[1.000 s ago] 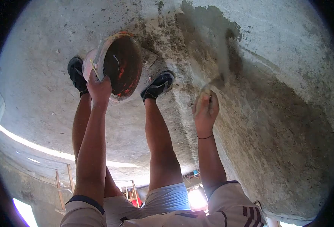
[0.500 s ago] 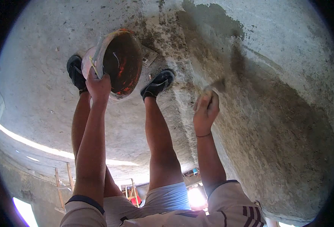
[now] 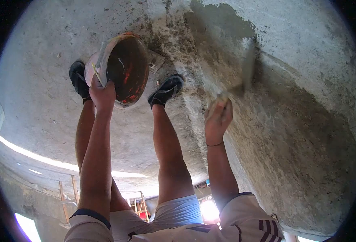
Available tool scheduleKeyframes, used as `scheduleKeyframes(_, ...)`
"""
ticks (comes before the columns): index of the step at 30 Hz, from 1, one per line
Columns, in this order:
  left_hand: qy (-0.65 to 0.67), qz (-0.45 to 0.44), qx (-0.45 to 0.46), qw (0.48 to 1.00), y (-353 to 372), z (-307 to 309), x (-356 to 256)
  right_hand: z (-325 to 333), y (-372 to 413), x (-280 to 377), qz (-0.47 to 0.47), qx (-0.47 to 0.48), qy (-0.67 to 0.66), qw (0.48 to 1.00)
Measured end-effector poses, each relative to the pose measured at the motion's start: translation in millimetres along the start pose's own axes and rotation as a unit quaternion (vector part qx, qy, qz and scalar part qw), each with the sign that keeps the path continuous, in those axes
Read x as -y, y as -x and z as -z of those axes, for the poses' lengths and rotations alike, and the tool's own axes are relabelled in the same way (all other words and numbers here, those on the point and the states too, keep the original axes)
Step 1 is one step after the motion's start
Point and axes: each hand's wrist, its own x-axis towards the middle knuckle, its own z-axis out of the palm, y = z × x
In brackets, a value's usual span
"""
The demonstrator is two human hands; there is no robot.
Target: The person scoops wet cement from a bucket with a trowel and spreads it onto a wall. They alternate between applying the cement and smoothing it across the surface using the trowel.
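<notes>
My left hand [image 3: 102, 96] is closed on the near left rim of a bucket [image 3: 128, 66]. The bucket is tilted, its mouth turned to the right toward the wall. Grey crust and orange-red patches line its inside. My right hand [image 3: 218, 119] is wrapped round the handle of a trowel [image 3: 248, 66], whose blade is smeared by motion. The blade is held close over a damp, darker part of the rough cement wall [image 3: 303, 141]. The handle is mostly hidden in my fingers.
My sandalled feet [image 3: 168, 89] stand on the concrete floor [image 3: 44, 97], one on either side of the bucket. A small flat piece [image 3: 156, 61] lies on the floor beside the bucket. Dark mortar spatter [image 3: 174, 36] runs along the wall's base. A wooden ladder [image 3: 140, 206] stands behind me.
The trowel blade has swung so that it shows as a narrow upright strip. The bucket and both hands have shifted slightly left in view.
</notes>
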Motion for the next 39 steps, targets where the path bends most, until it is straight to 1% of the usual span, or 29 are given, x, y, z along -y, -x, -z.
scheduleKeyframes(2,0.007,0.019,0.007,1.0,-1.2,-1.4,2.2,-1.8,-11.4,-3.2,-0.124,0.071,0.118,0.983)
scheduleKeyframes(3,0.007,0.021,0.007,1.0,-0.1,-0.2,-1.1,-0.2,-18.9,-4.8,-0.168,0.1,0.109,0.975)
scheduleKeyframes(4,0.004,0.019,0.003,1.0,1.1,1.0,-5.9,1.3,-17.9,-4.7,-0.169,0.101,0.111,0.974)
scheduleKeyframes(6,0.001,0.018,-0.003,1.0,1.2,0.0,-6.5,1.2,-15.7,-1.9,-0.15,0.053,0.08,0.984)
scheduleKeyframes(7,0.018,0.024,0.006,1.0,1.8,-0.9,-2.9,-0.9,-8.7,-0.6,-0.152,0.055,0.08,0.984)
scheduleKeyframes(9,0.03,0.034,0.013,0.999,2.7,1.8,-1.4,-6.7,9.8,1.4,-0.026,-0.058,0.008,0.998)
scheduleKeyframes(10,0.013,0.038,0.006,0.999,2.9,2.4,-4.9,-6.3,11.3,0.4,-0.029,-0.055,0.007,0.998)
scheduleKeyframes(12,-0.015,0.04,-0.004,0.999,3.9,2.2,-11.1,-2.3,12.0,-4.1,0.027,-0.009,0.016,0.999)
scheduleKeyframes(13,-0.002,0.033,-0.008,0.999,4.6,1.4,-10.1,-1.2,10.9,-9.3,0.018,-0.003,0.007,1.0)
scheduleKeyframes(14,0.008,0.026,-0.013,1.0,5.5,2.6,-7.2,-0.2,8.9,-17.2,-0.073,0.076,0.036,0.994)
scheduleKeyframes(15,-0.011,0.025,-0.012,1.0,5.8,2.0,-1.3,-5.0,9.0,-26.6,-0.161,0.157,0.063,0.972)
scheduleKeyframes(16,-0.027,0.023,-0.009,0.999,4.5,2.6,-1.9,-14.8,9.6,-36.1,-0.169,0.163,0.05,0.971)
scheduleKeyframes(17,-0.041,0.019,-0.011,0.999,4.7,3.6,-2.9,-26.6,7.5,-46.1,-0.117,0.244,0.167,0.948)
scheduleKeyframes(18,-0.031,0.019,-0.011,0.999,4.4,3.0,-9.5,-38.6,4.6,-54.8,-0.058,0.317,0.282,0.904)
scheduleKeyframes(19,-0.019,0.02,-0.009,1.0,3.6,4.9,-11.3,-53.9,4.9,-61.5,-0.084,0.362,0.305,0.877)
scheduleKeyframes(20,-0.026,0.017,-0.009,0.999,2.8,4.4,-5.7,-68.2,7.1,-71.5,-0.087,0.364,0.298,0.878)
scheduleKeyframes(22,-0.003,-0.006,-0.016,1.0,0.7,0.1,0.7,-97.2,13.6,-91.0,0.038,0.441,0.372,0.816)
scheduleKeyframes(23,-0.008,0.016,-0.005,1.0,2.6,3.0,-2.4,-109.5,15.6,-95.7,0.036,0.441,0.368,0.818)
scheduleKeyframes(25,-0.009,0.025,0.002,1.0,3.8,2.1,-10.0,-129.5,17.7,-99.1,0.05,0.503,0.414,0.757)
scheduleKeyframes(26,-0.006,0.035,0.008,0.999,3.3,4.6,-10.4,-139.0,19.3,-103.5,0.047,0.504,0.408,0.76)
scheduleKeyframes(27,-0.012,0.031,0.01,0.999,1.6,6.9,-8.7,-148.4,20.9,-109.8,0.063,0.517,0.431,0.737)
scheduleKeyframes(28,0.01,0.032,0.012,0.999,0.5,6.1,-8.9,-152.6,21.0,-115.8,0.078,0.529,0.455,0.712)
scheduleKeyframes(29,0.031,0.032,0.015,0.999,-1.7,7.6,-8.2,-156.2,22.8,-120.4,0.075,0.528,0.45,0.716)
scheduleKeyframes(31,0.025,0.039,0.032,0.998,-9.2,11.1,-3.8,-160.5,20.3,-128.2,0.099,0.512,0.457,0.72)
scheduleKeyframes(33,0.015,0.048,0.056,0.997,-12.8,18.2,-2.9,-164.0,15.1,-132.3,0.097,0.501,0.461,0.726)
scheduleKeyframes(35,0.018,0.098,0.118,0.988,-16.5,25.5,-9.8,-168.1,7.6,-129.5,0.094,0.486,0.467,0.733)
scheduleKeyframes(37,0.005,0.097,0.141,0.985,-19.7,31.4,-27.2,-171.9,-3.2,-119.1,0.127,0.494,0.489,0.708)
scheduleKeyframes(38,-0.005,0.103,0.153,0.983,-21.2,32.7,-32.4,-174.6,-6.0,-123.7,0.122,0.489,0.487,0.714)
scheduleKeyframes(39,-0.008,0.098,0.159,0.982,-21.8,32.6,-33.1,-178.0,-7.9,-127.4,0.15,0.482,0.478,0.719)
